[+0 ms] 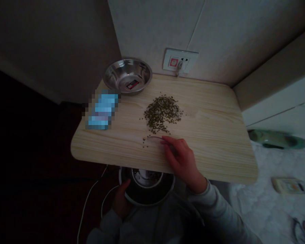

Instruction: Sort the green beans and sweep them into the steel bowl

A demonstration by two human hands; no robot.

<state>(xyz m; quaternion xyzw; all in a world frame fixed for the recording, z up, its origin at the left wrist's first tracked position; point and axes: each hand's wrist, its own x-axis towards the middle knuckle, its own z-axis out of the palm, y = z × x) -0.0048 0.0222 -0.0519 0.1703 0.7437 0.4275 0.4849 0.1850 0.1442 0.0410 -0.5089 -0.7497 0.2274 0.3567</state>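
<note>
A loose heap of small greenish beans (162,112) is spread over the middle of the wooden tabletop (213,135). Just in front of it, my right hand (181,157) pinches a thin, pale, narrow piece (154,137) whose kind I cannot make out. A few stray beans lie by its tip. Below the table's front edge, my left hand (121,200) grips the left side of a metal bowl (148,200) with a wide rim. Some dark bits show inside this bowl, and the table edge hides its far part. The left fingers are partly hidden under the bowl.
A second steel bowl (128,76) with a label inside stands at the back left, near a blurred-out phone (103,110). A wall socket (180,61) holds a plug. White cables (87,195) hang at left. A quilted bed (264,210) lies at right.
</note>
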